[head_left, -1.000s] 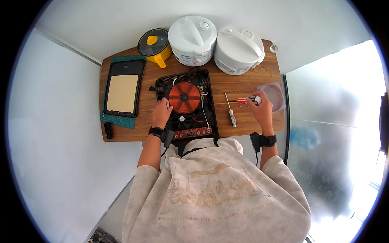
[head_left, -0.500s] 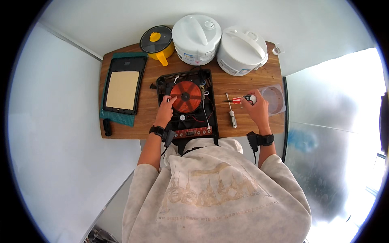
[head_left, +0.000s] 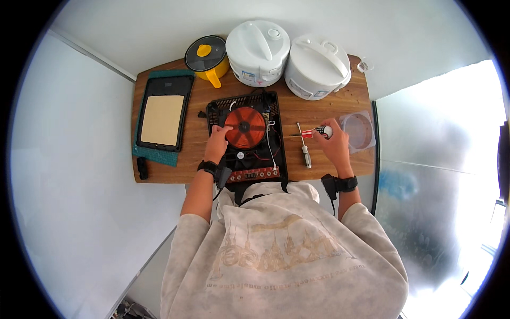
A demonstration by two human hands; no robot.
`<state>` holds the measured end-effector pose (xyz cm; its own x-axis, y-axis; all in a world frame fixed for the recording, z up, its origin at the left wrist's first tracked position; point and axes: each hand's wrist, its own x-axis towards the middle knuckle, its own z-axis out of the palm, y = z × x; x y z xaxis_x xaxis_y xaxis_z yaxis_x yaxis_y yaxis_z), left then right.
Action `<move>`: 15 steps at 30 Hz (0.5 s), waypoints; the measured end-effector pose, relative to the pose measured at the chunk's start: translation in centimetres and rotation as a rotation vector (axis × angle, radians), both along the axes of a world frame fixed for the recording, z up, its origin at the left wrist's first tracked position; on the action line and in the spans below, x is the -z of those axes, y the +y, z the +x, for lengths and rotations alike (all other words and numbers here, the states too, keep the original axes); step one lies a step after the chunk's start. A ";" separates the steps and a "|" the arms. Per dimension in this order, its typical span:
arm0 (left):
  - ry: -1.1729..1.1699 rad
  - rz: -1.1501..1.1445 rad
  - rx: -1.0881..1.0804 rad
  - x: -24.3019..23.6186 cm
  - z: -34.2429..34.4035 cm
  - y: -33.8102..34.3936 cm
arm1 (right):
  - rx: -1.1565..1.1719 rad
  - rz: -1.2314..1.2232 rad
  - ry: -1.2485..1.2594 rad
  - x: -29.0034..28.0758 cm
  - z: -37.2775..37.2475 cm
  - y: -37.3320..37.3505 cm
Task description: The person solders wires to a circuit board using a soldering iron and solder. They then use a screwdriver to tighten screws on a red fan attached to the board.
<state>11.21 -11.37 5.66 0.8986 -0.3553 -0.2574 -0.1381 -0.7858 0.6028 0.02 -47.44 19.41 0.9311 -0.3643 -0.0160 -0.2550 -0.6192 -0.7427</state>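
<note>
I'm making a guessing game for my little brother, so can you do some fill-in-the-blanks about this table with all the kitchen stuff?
1. The right hand is holding a ____.
2. The hand nearest the round orange coil is the ____ one.
3. The dark-lidded pot at the back of the table has a ____ handle.
4. The number of white cookers standing beside that pot is ____.

Missing words: screwdriver; left; yellow; two.

We're reaching forward, forearms (head_left: 197, 196) well apart: our left hand (head_left: 216, 143) points its index finger (head_left: 227, 128) rightward, and over here our right hand (head_left: 336, 148) grips, fingers (head_left: 329, 124) bent round and angled leftward!
</note>
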 end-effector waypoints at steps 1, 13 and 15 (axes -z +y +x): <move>-0.033 0.026 0.015 -0.3 0.0 -0.4 | 0.002 -0.004 0.012 -0.1 0.0 0.2; -0.200 0.382 0.175 -0.9 0.9 -2.2 | -0.170 0.067 -0.083 -2.4 6.7 3.7; -0.248 0.396 0.237 -0.1 1.3 -2.0 | -0.194 0.055 -0.093 -2.6 7.4 4.1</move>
<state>12.48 -13.42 5.79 0.8565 -0.4745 -0.2032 -0.4402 -0.8770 0.1924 7.44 -43.36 21.99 0.9820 -0.1795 0.0588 -0.0637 -0.6078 -0.7915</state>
